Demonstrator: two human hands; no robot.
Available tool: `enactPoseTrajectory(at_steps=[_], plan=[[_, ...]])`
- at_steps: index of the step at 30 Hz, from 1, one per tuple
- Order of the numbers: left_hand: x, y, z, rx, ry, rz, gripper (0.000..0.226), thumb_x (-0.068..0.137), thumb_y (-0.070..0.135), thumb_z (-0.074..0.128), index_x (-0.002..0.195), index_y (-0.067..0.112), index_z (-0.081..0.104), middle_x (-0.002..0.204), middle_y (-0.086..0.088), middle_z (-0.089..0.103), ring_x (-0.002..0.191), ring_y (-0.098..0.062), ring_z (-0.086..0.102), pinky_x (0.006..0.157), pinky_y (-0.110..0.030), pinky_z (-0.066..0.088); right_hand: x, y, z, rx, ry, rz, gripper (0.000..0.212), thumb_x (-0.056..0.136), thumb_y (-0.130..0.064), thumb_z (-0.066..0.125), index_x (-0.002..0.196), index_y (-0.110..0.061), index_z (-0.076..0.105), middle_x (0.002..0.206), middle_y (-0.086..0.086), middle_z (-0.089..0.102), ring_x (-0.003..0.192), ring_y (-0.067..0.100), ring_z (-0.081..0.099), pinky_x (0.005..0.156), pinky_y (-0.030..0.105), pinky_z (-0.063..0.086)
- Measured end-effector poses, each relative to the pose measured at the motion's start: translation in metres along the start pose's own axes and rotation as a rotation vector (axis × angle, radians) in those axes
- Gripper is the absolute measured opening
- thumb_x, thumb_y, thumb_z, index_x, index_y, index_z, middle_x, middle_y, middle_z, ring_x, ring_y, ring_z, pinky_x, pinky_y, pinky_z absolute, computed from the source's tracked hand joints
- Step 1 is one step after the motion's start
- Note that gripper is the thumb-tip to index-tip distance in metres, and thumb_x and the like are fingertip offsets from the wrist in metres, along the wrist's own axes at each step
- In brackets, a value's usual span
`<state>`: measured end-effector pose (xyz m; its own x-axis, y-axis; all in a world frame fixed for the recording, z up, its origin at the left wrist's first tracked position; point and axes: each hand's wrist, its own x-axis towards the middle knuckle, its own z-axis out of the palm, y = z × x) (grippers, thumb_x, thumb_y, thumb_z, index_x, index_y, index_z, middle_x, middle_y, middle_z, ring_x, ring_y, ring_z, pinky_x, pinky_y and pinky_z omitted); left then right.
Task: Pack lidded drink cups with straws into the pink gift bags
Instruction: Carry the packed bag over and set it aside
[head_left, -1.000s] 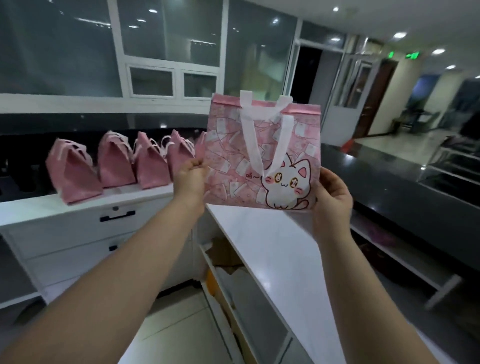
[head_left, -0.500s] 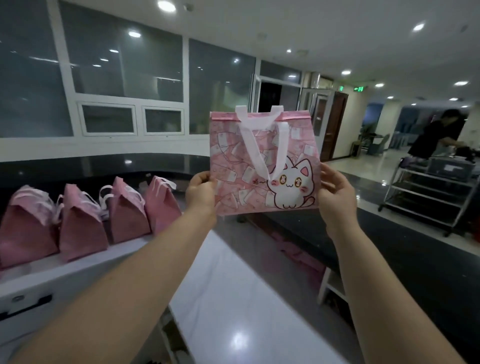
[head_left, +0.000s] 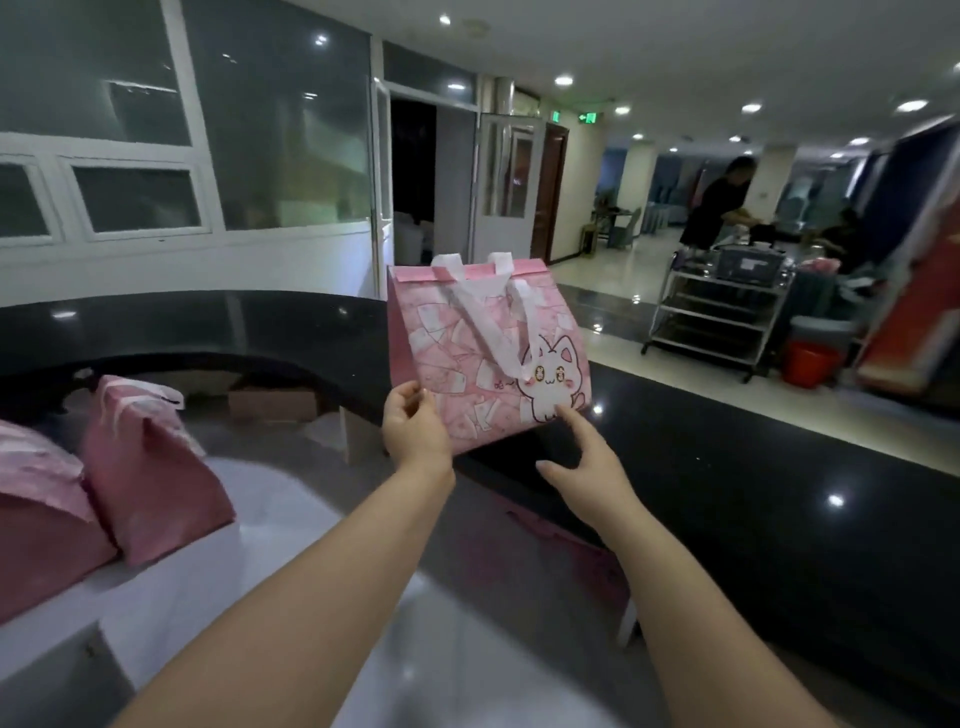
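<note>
Right hand (head_left: 587, 467) has let go of the pink cat-print fabric gift bag with white handles (head_left: 483, 343).
Its fingers (head_left: 574, 426) are spread, index tip just touching the bag's lower right corner. The left hand (head_left: 415, 431) alone pinches the lower left corner, holding the bag upright over the glossy black table (head_left: 727, 493). The top is closed and the contents are hidden.

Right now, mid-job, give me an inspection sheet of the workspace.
Surface: white worktop below a glossy black counter.
Job's things: pink cat gift bag held up; two more pink bags on the worktop; cups, straws: nothing seen.
Clutter: nothing seen.
Hands: left hand grips the bag's bottom corner; right hand open, fingertip touching the cat print.
Cables: nothing seen.
Surroundings: trolley, red bucket, a person at the trolley.
</note>
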<state>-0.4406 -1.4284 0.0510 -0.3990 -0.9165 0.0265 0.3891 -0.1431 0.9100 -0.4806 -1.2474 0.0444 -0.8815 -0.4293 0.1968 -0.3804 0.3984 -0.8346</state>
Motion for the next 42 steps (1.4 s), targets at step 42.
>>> enactPoseTrajectory(at_steps=[42], plan=[[0.189,-0.074,0.037,0.458,-0.878,0.122,0.020,0.076,0.022,0.080,0.074,0.026,0.061,0.071,0.016,0.066,0.063,-0.001,0.062,0.050,-0.015,0.049,0.123,-0.013,0.120,0.087,0.654,0.227,0.029,0.083,-0.020,0.073,0.088,-0.041,0.054,0.093,-0.010,0.061,0.082,0.005,0.062,0.060,0.018,0.050]])
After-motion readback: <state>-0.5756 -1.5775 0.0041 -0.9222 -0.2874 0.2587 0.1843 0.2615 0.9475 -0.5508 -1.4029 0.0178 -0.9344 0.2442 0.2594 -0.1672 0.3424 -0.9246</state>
